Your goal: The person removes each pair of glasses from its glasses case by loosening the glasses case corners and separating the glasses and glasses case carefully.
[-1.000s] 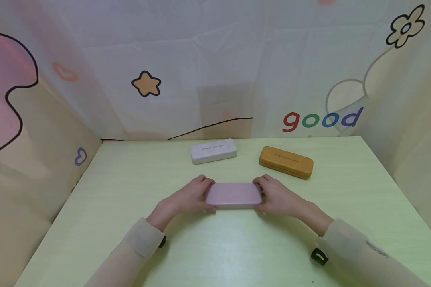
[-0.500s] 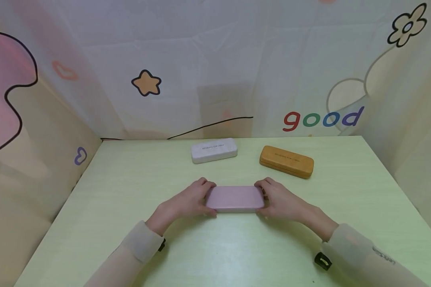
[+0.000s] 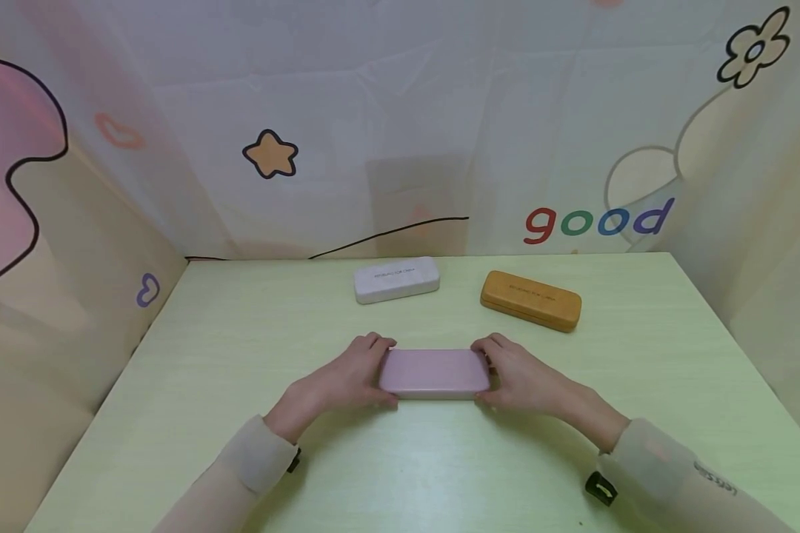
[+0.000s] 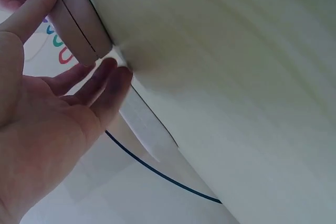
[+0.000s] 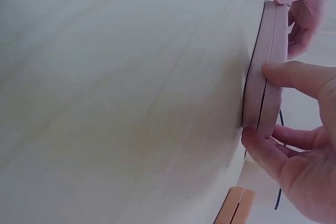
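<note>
A pink glasses case (image 3: 435, 371) lies lengthwise across the middle of the table, its lid down with a thin seam along the side. My left hand (image 3: 355, 374) grips its left end, thumb on the near side and fingers at the far corner. At the other end my right hand (image 3: 521, 374) holds the case the same way. The right wrist view shows the thumb of the right hand (image 5: 310, 145) pressed on the seam of the pink case (image 5: 262, 77). In the left wrist view, the left hand (image 4: 58, 114) has its thumb against the case's side (image 4: 79, 24).
Behind the pink case, a white glasses case (image 3: 397, 281) lies near the back edge of the table (image 3: 240, 326). An orange glasses case (image 3: 530, 300) lies at an angle to the back right. A printed curtain (image 3: 427, 111) hangs behind and along both sides.
Both hands have drawn the pink case slightly toward the body, keeping hold of its two ends. The white and orange cases have stayed in place.
</note>
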A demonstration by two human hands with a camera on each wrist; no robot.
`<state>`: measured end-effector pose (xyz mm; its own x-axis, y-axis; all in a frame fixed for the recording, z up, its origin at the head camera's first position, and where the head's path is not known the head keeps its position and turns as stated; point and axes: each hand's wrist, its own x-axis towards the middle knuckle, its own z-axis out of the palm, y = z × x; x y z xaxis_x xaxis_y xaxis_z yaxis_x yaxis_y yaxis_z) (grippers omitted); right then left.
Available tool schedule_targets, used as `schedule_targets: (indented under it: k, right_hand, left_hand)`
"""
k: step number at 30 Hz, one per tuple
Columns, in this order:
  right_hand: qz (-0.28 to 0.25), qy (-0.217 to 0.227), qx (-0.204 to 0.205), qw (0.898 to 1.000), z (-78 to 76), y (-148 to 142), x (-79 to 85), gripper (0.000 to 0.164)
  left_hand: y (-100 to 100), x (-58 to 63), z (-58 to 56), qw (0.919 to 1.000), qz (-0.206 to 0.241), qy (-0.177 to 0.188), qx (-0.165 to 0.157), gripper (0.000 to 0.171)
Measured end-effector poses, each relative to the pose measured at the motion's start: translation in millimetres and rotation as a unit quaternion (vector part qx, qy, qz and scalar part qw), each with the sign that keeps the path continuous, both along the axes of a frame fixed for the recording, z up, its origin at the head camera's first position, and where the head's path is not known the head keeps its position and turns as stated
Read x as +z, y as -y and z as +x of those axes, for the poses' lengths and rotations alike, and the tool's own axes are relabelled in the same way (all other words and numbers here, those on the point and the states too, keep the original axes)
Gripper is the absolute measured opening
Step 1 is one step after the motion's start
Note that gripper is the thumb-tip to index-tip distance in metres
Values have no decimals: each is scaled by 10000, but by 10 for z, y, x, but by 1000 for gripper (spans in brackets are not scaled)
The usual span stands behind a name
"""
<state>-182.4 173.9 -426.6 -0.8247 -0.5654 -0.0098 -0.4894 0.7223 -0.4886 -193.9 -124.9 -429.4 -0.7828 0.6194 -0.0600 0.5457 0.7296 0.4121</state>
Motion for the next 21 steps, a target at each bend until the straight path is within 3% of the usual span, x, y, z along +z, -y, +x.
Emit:
schedule_targets:
  k: [5, 12, 21]
  right_hand:
    - [211, -19, 24, 9998, 9, 6, 28, 66]
    - [484, -204, 20, 9986, 28, -5, 41, 79]
    - [754, -543, 11, 9957, 17, 3, 47, 75]
  left_hand:
    - [63, -20, -4, 9996, -267, -65, 91, 80]
    - [107, -33, -6, 9985, -462, 214, 207, 80]
    - [128, -41, -13, 9978, -519, 396, 145, 85]
